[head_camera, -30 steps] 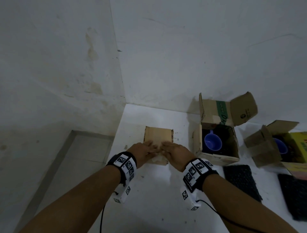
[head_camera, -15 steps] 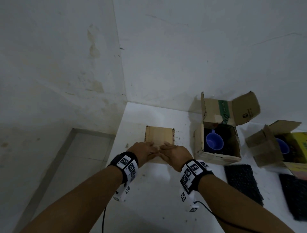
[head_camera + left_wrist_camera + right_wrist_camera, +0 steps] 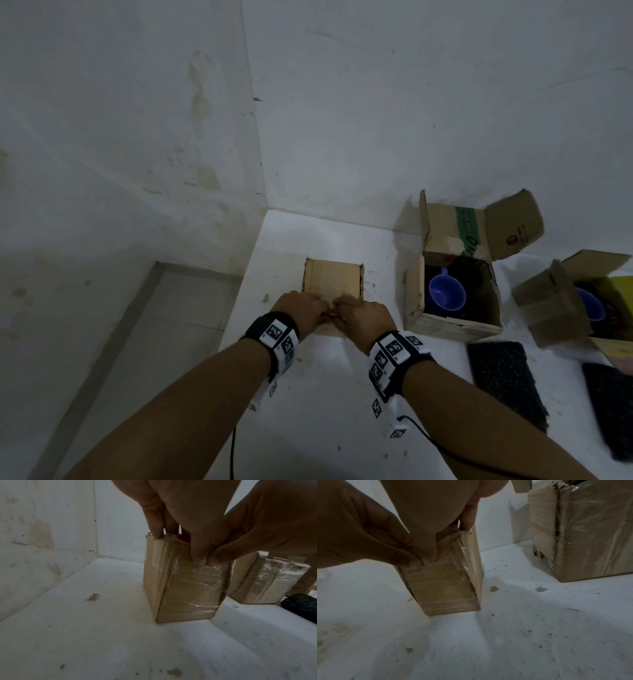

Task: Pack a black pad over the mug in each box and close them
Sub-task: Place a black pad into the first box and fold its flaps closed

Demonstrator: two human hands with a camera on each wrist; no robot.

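A small cardboard box (image 3: 332, 279) stands with its lid down at the table's left. My left hand (image 3: 310, 308) and right hand (image 3: 359, 313) meet side by side at its near top edge. In the left wrist view the left hand (image 3: 176, 545) has fingers over the lid and its thumb pressed on the taped front face of the box (image 3: 188, 588). In the right wrist view the right hand (image 3: 448, 534) holds the same edge of the box (image 3: 447, 585). To the right an open box (image 3: 416, 294) holds a blue mug (image 3: 445, 298).
A third open box (image 3: 551, 305) with a blue mug (image 3: 591, 305) sits at the far right. Two black pads (image 3: 503, 380) (image 3: 613, 404) lie flat in front of the open boxes. White walls close off the back and left, and the table's left edge drops to a tiled floor (image 3: 161, 325).
Both hands stay on the near top edge of the closed box. Only the head view has shifted slightly.
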